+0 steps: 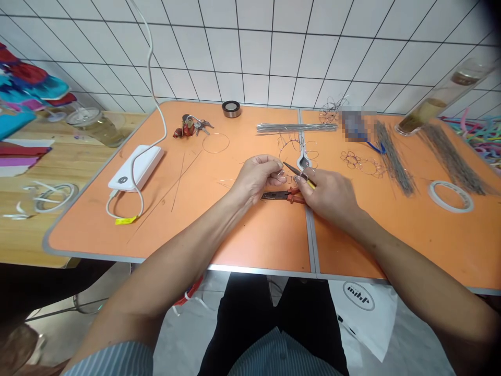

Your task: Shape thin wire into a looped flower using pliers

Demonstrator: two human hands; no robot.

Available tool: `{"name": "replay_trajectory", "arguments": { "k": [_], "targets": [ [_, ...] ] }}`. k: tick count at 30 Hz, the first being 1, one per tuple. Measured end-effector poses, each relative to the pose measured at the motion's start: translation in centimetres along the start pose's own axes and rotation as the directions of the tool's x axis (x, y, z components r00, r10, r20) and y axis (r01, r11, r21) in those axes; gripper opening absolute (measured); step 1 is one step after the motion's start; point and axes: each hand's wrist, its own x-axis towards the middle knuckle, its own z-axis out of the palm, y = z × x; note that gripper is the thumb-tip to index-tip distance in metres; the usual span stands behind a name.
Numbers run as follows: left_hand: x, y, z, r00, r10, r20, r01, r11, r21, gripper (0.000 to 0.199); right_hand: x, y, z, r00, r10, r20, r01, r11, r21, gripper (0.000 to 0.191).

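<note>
My left hand [258, 177] pinches a thin bare wire [280, 172] between thumb and fingers. My right hand [326, 196] grips a small yellow-handled pointed tool [301, 175], probably pliers, its dark tip reaching toward that wire. Just below both hands lie red-handled pliers [282, 196] on the orange folding table [250, 235]. Behind my hands stands a tangle of looped wire [291, 149] beside a silver spoon-shaped piece [302, 159]. A straight bundle of wire rods [296, 128] lies farther back, and looped wire flowers [362, 164] lie to the right.
Grey wire bundles [393, 156] and a tape roll [450, 196] lie at the right. A white power bank [135, 167] with its cable and keys [191, 125] sit at the left. A glass tube [426, 112] lies near the tiled wall.
</note>
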Motion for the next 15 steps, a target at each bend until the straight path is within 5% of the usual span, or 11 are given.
{"name": "replay_trajectory", "arguments": {
  "k": [3,5,8,11,13,15],
  "targets": [
    [0.1,-0.1,0.0,0.999,-0.03,-0.013,0.03,0.999,-0.033,0.009,-0.9,-0.6,0.4,0.96,-0.161,-0.229,0.06,0.917,-0.395,0.031],
    [0.0,-0.1,0.0,1.0,-0.011,-0.008,0.01,1.0,-0.028,0.008,-0.9,-1.0,0.1,0.954,-0.184,-0.237,0.051,0.878,-0.477,0.033],
    [-0.2,0.0,0.0,0.999,0.037,0.014,-0.037,0.999,0.002,0.007,-0.1,-1.2,-0.9,0.993,0.037,0.111,-0.036,0.999,-0.004,0.046],
    [-0.3,0.0,0.0,0.997,0.082,0.016,-0.082,0.997,0.007,0.006,0.6,-1.0,-1.3,0.901,0.102,0.422,-0.252,0.914,0.317,0.05],
    [-0.2,-0.1,-0.1,0.997,0.076,0.002,-0.076,0.997,0.009,0.006,0.5,-0.9,-0.9,0.96,0.062,0.274,-0.114,0.977,0.178,0.05],
    [-0.1,-0.2,-0.1,0.999,0.039,-0.008,-0.039,0.999,0.008,0.007,0.1,-0.6,-0.4,0.997,-0.075,-0.036,0.063,0.963,-0.261,0.045]
  ]
}}
